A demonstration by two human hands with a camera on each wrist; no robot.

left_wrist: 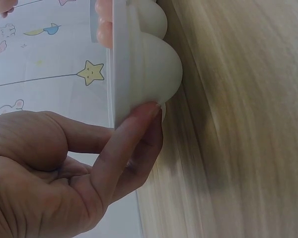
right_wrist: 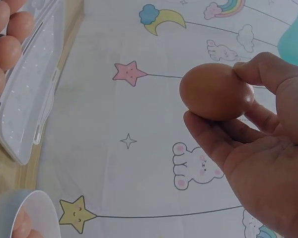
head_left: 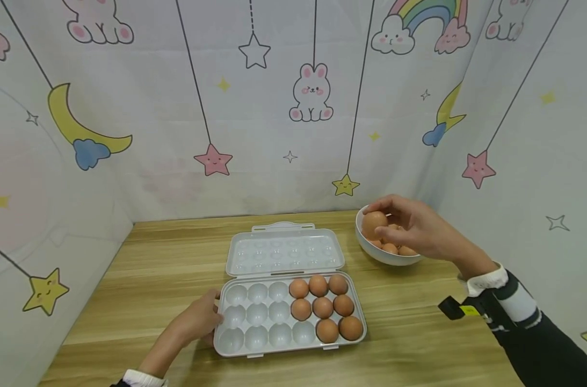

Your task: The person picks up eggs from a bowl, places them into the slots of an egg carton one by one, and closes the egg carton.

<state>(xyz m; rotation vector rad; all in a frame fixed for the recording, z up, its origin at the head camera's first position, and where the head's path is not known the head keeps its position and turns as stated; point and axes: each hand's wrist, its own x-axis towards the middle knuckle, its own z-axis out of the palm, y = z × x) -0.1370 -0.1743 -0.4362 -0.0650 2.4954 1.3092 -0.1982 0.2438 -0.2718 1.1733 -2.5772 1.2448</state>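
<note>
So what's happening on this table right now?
A person is working with eggs at a wooden table. The right hand holds one brown egg in its fingertips above a white bowl that has more eggs in it. The left hand touches the left edge of an open plastic egg tray. Eight eggs sit in the tray's right-hand cups; the cups on the left are empty.

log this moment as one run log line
right hand: holds egg over bowl | left hand: steadies egg tray | tray: eight eggs
</note>
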